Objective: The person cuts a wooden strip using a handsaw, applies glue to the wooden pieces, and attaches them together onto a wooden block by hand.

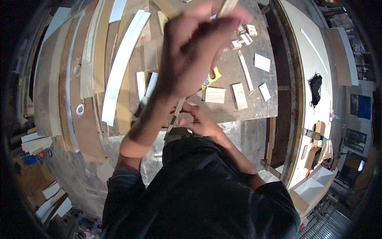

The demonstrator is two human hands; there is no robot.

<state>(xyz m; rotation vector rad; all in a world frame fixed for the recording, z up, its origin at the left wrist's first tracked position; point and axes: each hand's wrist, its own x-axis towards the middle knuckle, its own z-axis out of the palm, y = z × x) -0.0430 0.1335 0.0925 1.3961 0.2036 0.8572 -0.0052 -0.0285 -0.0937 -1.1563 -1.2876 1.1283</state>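
Left hand: the left hand [197, 47] is raised high toward the camera, blurred and large in the view, its fingers curled together around the upper end of a thin wooden strip [227, 6].
Left grip: the fingers are closed on the strip; the thumb side is hidden behind the back of the hand, so the exact pinch cannot be told.
Wooden strip: pale, narrow and long; its top end sticks out above the left knuckles near the upper edge of the picture, and its lower part shows again below the left wrist, running down toward the body.
Right hand: the right hand [201, 121] sits low, close to the chest, fingers bent together and pinching the lower part of the strip.
Right grip: fingertips closed on the wood; thumb and forefinger meet at the strip.
Workbench: a grey, scuffed workbench [254, 107] lies beyond the hands.
On the bench: small flat wooden blocks [215, 95], a long slim batten [245, 71], white cards [262, 62] and a yellow object [213, 77] partly hidden behind the left forearm.
Left of the bench: long curved boards [121, 65], white and brown, lie side by side.
Right side: a wide pale panel [310, 67] with a black cloth [315, 88] on it.
Clothing: dark sleeves [199, 191] fill the lower part of the view.
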